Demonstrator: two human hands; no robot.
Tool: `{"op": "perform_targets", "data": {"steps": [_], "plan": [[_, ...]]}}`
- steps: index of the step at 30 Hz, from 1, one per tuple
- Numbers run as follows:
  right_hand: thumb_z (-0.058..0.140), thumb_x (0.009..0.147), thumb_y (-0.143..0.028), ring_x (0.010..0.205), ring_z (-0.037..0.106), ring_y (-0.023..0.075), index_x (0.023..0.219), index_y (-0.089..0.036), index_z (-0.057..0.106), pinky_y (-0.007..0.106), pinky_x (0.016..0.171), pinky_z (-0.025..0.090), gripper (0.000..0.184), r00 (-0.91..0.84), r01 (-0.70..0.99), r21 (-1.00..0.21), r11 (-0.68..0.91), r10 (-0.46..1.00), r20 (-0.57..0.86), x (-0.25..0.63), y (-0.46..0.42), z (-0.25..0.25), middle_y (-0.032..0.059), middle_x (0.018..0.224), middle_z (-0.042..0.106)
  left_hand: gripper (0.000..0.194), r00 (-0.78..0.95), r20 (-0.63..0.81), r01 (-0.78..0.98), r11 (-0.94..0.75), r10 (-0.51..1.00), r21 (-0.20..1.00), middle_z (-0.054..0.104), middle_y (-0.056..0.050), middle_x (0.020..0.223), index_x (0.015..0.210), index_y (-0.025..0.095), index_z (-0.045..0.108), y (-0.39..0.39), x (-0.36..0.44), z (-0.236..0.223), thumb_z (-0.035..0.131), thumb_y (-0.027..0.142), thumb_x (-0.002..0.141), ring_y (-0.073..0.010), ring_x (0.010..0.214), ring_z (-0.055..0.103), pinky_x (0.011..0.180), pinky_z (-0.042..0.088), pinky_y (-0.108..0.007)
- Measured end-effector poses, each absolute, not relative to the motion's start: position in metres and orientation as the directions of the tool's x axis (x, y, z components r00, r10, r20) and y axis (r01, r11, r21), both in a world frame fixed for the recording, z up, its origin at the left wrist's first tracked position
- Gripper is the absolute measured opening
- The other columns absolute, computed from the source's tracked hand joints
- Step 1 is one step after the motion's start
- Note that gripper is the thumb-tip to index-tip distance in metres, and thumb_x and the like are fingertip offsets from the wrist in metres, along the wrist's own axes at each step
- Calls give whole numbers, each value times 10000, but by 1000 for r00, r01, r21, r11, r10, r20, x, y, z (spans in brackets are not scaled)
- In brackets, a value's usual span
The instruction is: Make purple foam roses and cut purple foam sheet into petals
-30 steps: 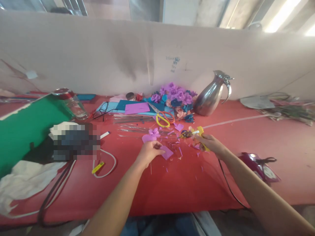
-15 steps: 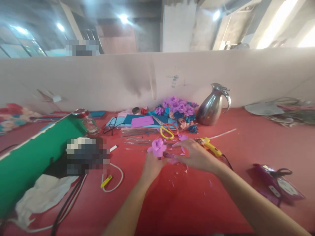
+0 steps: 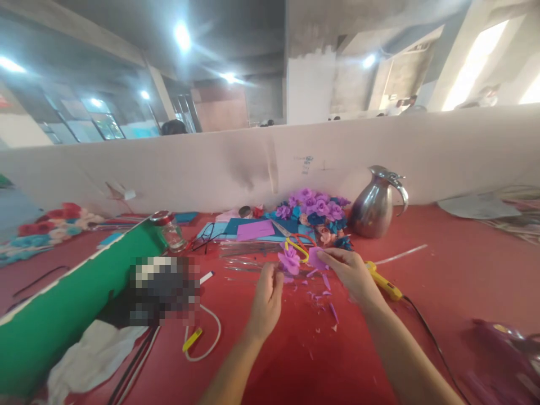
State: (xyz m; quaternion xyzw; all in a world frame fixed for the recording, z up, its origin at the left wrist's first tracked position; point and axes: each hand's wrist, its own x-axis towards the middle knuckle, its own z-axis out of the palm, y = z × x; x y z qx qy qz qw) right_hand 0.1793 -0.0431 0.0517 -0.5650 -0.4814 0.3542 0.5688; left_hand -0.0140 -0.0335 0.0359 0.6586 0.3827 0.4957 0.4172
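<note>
My left hand [image 3: 269, 292] is closed, with a purple paper flower [image 3: 289, 261] held upright at its fingertips. Between the thumb and fingers of my right hand [image 3: 346, 271] is a loose purple paper petal [image 3: 318, 258], a little to the right of the flower. Purple paper scraps [image 3: 323, 298] lie scattered on the red table below both hands. Scissors [image 3: 297, 247] with yellow and orange handles rest just behind the flower. A yellow glue gun [image 3: 386, 283] lies to the right, partly hidden by my right hand.
Finished paper flowers [image 3: 314, 205] are piled at the back beside a steel jug [image 3: 377, 205]. Purple and blue paper sheets [image 3: 255, 229] lie near a glass jar [image 3: 171, 233]. A green board [image 3: 76, 287] stands at left; a white cable [image 3: 219, 332] loops nearby. A pale partition [image 3: 202, 169] closes the back.
My right hand has picked up a petal from the table and brought it beside the flower. The flower in my left hand is now raised at the fingertips. The view has tilted up.
</note>
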Motion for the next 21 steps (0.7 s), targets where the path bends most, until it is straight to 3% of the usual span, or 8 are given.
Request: {"op": "perform_targets", "data": {"steps": [3, 8, 10, 14, 21], "plan": [[755, 602, -486, 665, 619, 197, 796, -159, 760, 287, 623, 451, 381, 371, -170, -980, 104, 928, 34, 180, -38, 39, 45, 710, 718, 232, 180, 252, -25, -251, 951, 968, 586, -19, 807, 916, 200, 605, -26, -10, 40, 498, 399, 864, -147, 739, 500, 712, 390, -265], [815, 545, -429, 607, 596, 147, 727, -174, 766, 238, 555, 442, 317, 395, -439, -893, 94, 914, -98, 183, -37, 27, 46, 679, 720, 210, 262, 134, -411, -15, 956, 911, 502, 36, 639, 950, 218, 651, -21, 5, 41, 657, 307, 759, -94, 596, 407, 631, 373, -238], [821, 551, -404, 584, 585, 130, 718, -179, 766, 224, 538, 438, 285, 386, -501, -860, 99, 915, -119, 183, -37, 27, 41, 666, 718, 249, 283, 107, -538, 65, 953, 841, 500, 40, 619, 927, 215, 667, -22, 8, 40, 720, 270, 691, -84, 577, 405, 641, 395, -243], [825, 560, -371, 599, 594, 133, 677, -187, 759, 228, 554, 449, 228, 377, -574, -810, 121, 917, -131, 177, -39, 29, 31, 656, 714, 227, 324, 40, -617, 179, 945, 767, 584, 16, 737, 804, 184, 679, -26, 6, 36, 784, 225, 606, -48, 541, 395, 652, 436, -249], [817, 583, -367, 596, 566, 116, 740, -172, 766, 216, 557, 434, 256, 341, -595, -798, 97, 929, -142, 165, -44, 29, 32, 669, 712, 123, 377, 38, -654, 237, 926, 718, 579, 28, 717, 711, 179, 667, -27, 0, 30, 763, 228, 653, -30, 512, 403, 625, 450, -226]]}}
